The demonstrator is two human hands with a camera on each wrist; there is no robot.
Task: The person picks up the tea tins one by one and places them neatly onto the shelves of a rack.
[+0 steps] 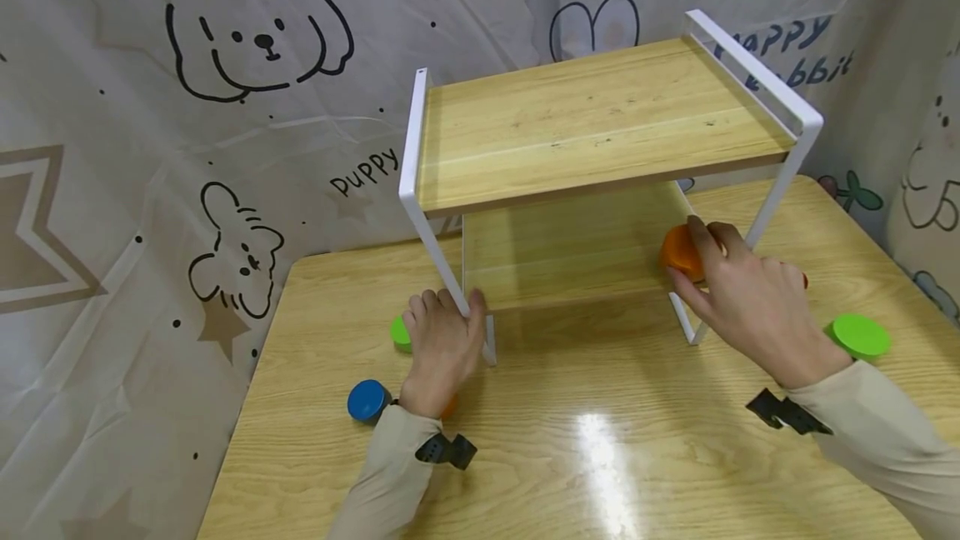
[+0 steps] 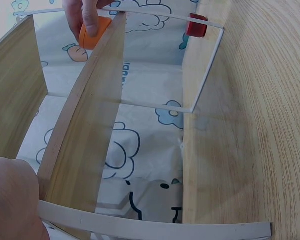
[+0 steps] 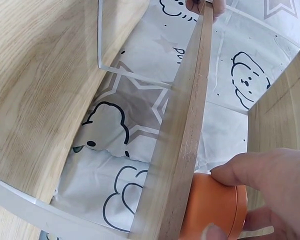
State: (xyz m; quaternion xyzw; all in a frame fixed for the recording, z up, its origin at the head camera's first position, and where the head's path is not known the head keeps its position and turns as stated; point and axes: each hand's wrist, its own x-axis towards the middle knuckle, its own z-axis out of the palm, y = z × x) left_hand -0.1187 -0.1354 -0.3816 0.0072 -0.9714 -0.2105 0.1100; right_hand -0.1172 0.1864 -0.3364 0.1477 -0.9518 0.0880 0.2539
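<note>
A two-tier shelf rack (image 1: 600,127) with wooden boards and white metal side frames stands on the table. My left hand (image 1: 444,347) grips its left frame by the end of the lower board (image 1: 570,252); in the left wrist view only part of that hand (image 2: 15,200) shows. At the lower board's right end my right hand (image 1: 750,290) holds an orange round container (image 1: 681,253). Seen from the right wrist, thumb and fingers are around the container (image 3: 212,205), which sits against the board's upper face. I cannot tell whether its weight rests there.
Left of the rack are a green round container (image 1: 401,333) and a blue one (image 1: 366,400); something orange (image 1: 450,407) is mostly hidden by my left wrist. On the right lie a green container (image 1: 858,336) and a red one (image 2: 196,26). Printed cloth (image 1: 300,148) hangs behind.
</note>
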